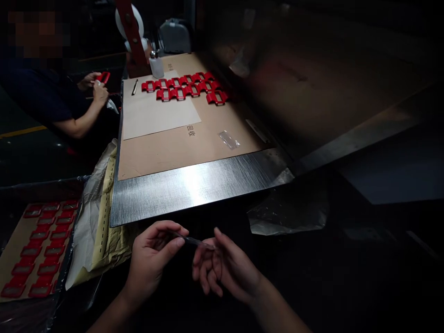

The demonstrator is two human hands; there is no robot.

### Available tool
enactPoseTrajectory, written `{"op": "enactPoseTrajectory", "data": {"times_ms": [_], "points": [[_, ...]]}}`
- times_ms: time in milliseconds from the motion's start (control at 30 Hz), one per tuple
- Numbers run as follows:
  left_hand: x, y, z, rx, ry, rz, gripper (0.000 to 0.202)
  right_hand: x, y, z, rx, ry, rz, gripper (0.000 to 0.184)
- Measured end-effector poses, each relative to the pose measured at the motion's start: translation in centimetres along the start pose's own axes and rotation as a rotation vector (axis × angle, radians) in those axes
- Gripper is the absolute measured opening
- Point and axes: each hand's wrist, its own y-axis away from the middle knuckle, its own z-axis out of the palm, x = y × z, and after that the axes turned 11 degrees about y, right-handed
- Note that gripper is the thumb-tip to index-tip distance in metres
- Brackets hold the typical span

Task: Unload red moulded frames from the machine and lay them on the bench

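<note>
I am seeing the fingers (175, 237) of the left hand (152, 261) pinching one end of a thin clear strip (194, 241), while the right hand (225, 268) is touching its other end with loosely open fingers (217, 235). The strip is hanging in front of the near edge of the metal tabletop (194, 185). Farther up, red frames (187, 88) are lying in rows on brown cardboard (180, 143). At far left another person's hands (95, 85) are holding a red piece.
</note>
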Motion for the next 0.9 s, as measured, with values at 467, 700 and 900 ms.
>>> {"op": "enactPoseTrajectory", "data": {"times_ms": [467, 700, 900], "points": [[-1.0, 0.6, -1.1, -0.164, -0.105, 0.112, 0.019, 0.4, 1.0, 1.6, 0.147, 0.113, -0.104, 0.037], [-1.3, 0.7, -0.5, -0.058, -0.089, 0.003, 0.029, 1.4, 1.4, 1.8, 0.246, 0.331, -0.182, 0.026], [-1.1, 0.2, -0.7, -0.115, -0.072, 0.026, 0.025, 1.4, 1.8, 1.9, 0.299, 0.299, -0.127, 0.030]]}}
